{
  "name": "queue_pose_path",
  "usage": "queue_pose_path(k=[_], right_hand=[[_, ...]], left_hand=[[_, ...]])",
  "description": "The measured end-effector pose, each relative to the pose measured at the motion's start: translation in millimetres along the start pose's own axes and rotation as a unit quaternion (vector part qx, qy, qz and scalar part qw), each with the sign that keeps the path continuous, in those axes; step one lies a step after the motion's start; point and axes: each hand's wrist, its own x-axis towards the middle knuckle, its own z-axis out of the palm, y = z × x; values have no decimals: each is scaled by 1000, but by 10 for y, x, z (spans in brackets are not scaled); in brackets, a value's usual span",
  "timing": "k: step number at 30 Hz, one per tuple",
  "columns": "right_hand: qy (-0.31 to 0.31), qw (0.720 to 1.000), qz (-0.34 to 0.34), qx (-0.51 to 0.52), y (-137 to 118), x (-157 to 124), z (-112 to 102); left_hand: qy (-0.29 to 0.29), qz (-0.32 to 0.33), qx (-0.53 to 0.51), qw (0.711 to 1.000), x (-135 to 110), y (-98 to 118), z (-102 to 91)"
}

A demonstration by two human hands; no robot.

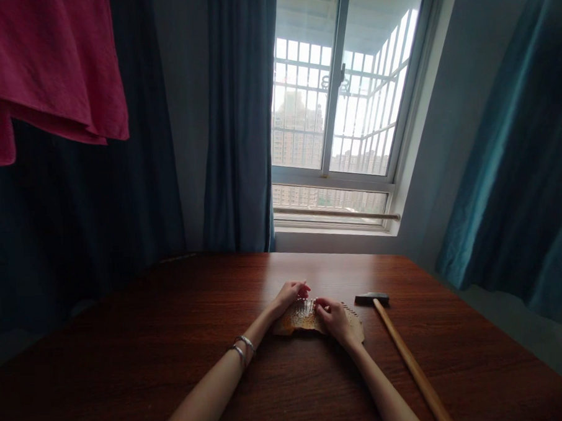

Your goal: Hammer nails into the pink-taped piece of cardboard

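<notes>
Both left hand (289, 294) and right hand (335, 320) rest on a board (295, 323) toward the counter's (129, 366) far edge, fingers (304, 290) curled at pins (306, 306), hold unclear.

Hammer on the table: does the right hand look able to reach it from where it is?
Probably yes. The hammer lies just to the right of the right hand, which rests on the wooden board studded with pins. Only bare table shows between them.
</notes>
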Motion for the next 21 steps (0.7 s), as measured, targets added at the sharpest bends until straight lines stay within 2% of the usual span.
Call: queue_pose_path(k=[5,14,21], right_hand=[[2,1000,-19,-8,20,-2,6],[-2,999,-15,-52,18,-11,6],[-2,998,-26,-57,54,-6,8]], left_hand=[[-4,2,13,1000,-12,29,-6],[-26,19,32,999,-21,42,-26],[-29,5,45,999,-50,84,-30]])
